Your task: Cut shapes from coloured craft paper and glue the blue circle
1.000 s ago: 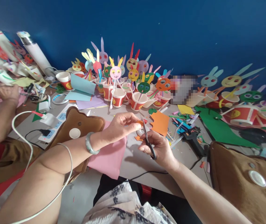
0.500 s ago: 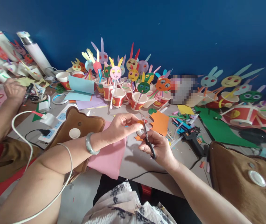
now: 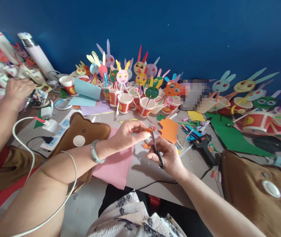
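A: What does each hand hold?
B: The left hand (image 3: 130, 133) pinches a small orange piece (image 3: 148, 130) between thumb and fingers; the right hand (image 3: 170, 158) is closed on the handles of the scissors (image 3: 158, 152), whose blades point up beside that piece; whether they bite into it cannot be told.

A: And the surface beneath?
B: A grey table (image 3: 140, 168), strewn with paper scraps; a pink sheet (image 3: 115, 166) lies under the left wrist; an orange sheet (image 3: 169, 130) with a ragged edge lies just beyond the right hand.

A: What crowds the work?
B: A glue gun (image 3: 205, 149) rests to the right, its dark cord (image 3: 160, 182) passing behind the right wrist; a white cable (image 3: 76, 174) crosses the left forearm; brown cushions flank the arms, the left one (image 3: 91, 128) partly covered by the forearm, the right one (image 3: 248, 184) lying near the green sheet (image 3: 239, 136).

A: Farther out?
B: Paper cups (image 3: 125, 103) bearing long-eared paper heads (image 3: 123, 77) line the back, against a blue wall (image 3: 140, 19); a power strip (image 3: 54, 140) lies at left; beyond it, another person's hand (image 3: 19, 90) hovers near more cups.
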A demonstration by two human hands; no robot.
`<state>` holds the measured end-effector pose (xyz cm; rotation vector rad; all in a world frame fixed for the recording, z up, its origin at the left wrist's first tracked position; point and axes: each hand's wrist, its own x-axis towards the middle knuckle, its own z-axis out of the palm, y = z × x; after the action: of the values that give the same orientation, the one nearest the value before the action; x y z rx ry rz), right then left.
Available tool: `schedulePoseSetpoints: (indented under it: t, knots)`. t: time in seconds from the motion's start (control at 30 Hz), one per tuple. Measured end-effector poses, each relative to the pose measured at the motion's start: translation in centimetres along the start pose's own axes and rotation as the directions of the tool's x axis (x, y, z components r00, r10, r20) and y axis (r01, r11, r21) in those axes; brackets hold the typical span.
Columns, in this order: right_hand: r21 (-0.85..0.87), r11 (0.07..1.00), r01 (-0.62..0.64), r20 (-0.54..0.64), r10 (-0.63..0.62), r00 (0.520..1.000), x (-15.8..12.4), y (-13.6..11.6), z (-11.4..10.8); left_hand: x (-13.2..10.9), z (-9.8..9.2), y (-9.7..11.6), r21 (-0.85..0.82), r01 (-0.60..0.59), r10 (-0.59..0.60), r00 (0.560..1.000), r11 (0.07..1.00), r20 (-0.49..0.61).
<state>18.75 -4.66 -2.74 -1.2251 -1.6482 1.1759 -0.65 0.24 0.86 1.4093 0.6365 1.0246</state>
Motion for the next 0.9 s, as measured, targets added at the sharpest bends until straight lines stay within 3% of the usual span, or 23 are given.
schedulePoseSetpoints:
  t: [0.9]
  knots:
    - [0.077, 0.997, -0.023, -0.015, 0.025, 1.0, -0.19, -0.18, 0.08, 0.07, -0.07, -0.1, 0.054, -0.048, 0.049, 0.998, 0.997, -0.031]
